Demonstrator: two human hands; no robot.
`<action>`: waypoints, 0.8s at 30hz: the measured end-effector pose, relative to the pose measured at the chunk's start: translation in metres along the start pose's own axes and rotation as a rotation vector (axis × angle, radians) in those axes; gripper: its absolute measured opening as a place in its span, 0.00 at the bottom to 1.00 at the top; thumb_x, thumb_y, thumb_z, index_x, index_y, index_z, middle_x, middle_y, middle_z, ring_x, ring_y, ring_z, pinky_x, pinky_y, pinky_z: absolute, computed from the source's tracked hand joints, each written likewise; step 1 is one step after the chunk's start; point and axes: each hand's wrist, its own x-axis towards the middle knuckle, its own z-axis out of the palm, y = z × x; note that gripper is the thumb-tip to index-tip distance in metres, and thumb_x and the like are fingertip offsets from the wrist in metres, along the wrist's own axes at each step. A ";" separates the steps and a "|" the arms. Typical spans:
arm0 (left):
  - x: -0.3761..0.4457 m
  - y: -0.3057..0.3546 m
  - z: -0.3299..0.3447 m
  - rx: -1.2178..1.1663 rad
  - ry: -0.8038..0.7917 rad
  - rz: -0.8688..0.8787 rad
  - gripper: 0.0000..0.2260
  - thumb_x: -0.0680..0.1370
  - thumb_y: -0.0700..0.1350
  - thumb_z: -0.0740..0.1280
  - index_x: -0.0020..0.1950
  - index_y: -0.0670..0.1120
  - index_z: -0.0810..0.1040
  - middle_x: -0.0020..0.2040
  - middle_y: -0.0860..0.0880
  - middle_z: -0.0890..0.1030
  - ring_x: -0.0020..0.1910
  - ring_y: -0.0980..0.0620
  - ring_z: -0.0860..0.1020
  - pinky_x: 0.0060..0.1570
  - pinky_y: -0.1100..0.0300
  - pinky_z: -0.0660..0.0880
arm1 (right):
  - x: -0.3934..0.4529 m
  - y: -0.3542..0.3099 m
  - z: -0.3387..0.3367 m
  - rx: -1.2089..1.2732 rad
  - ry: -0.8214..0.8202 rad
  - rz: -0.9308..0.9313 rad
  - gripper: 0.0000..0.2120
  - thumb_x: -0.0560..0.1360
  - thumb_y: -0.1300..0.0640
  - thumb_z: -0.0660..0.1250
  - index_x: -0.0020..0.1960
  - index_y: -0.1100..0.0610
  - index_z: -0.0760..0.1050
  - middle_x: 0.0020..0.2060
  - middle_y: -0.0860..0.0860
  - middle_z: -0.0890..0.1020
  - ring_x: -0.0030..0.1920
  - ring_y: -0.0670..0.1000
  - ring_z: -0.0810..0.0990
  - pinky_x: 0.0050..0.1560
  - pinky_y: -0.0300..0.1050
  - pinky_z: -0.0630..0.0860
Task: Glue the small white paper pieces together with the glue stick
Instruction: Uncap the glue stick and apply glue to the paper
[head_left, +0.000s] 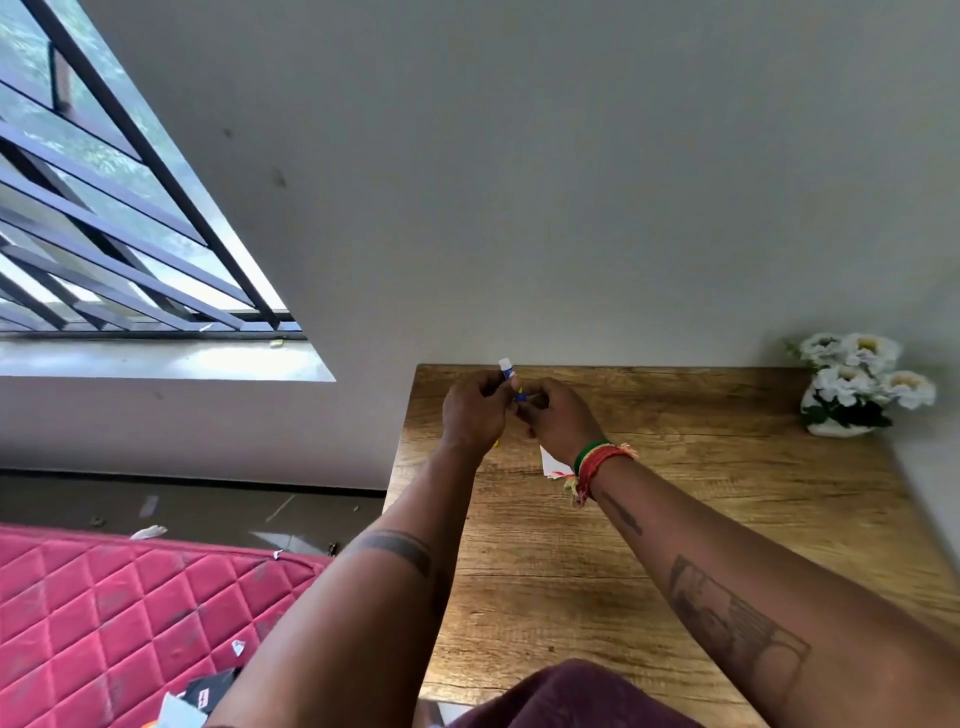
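Gripping the glue stick (506, 372) in curled left hand (475, 410) fingers, right hand (558, 418) pinching its blue end — cap business, I'd judge — while white paper pieces (549, 462) wait just right of the stick, apparently unglued, on the wooden table (675, 519).

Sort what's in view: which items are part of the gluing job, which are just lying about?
In use: glue stick in the left hand; right hand at its lower end; white paper piece on the wooden table.

Lying about: white flowers, red quilted mattress, paper scraps on it.
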 end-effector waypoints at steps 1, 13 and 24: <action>-0.001 0.000 0.000 0.012 -0.006 0.009 0.10 0.81 0.51 0.71 0.55 0.47 0.88 0.45 0.53 0.86 0.43 0.56 0.80 0.36 0.64 0.68 | -0.003 -0.002 -0.001 0.018 -0.032 -0.017 0.09 0.80 0.55 0.68 0.59 0.54 0.80 0.48 0.52 0.84 0.42 0.52 0.81 0.42 0.53 0.83; -0.008 -0.005 -0.005 0.028 -0.037 0.025 0.13 0.81 0.51 0.71 0.61 0.47 0.87 0.54 0.49 0.88 0.54 0.51 0.84 0.45 0.63 0.75 | -0.013 0.002 -0.004 0.034 -0.057 -0.056 0.07 0.78 0.55 0.70 0.55 0.53 0.83 0.46 0.51 0.85 0.43 0.49 0.82 0.49 0.50 0.79; -0.007 -0.006 -0.006 0.009 -0.035 -0.004 0.14 0.81 0.52 0.72 0.63 0.48 0.86 0.56 0.48 0.88 0.57 0.51 0.84 0.59 0.53 0.80 | -0.016 0.000 -0.006 0.037 -0.097 -0.082 0.07 0.79 0.56 0.69 0.57 0.50 0.82 0.42 0.48 0.84 0.38 0.46 0.79 0.39 0.39 0.75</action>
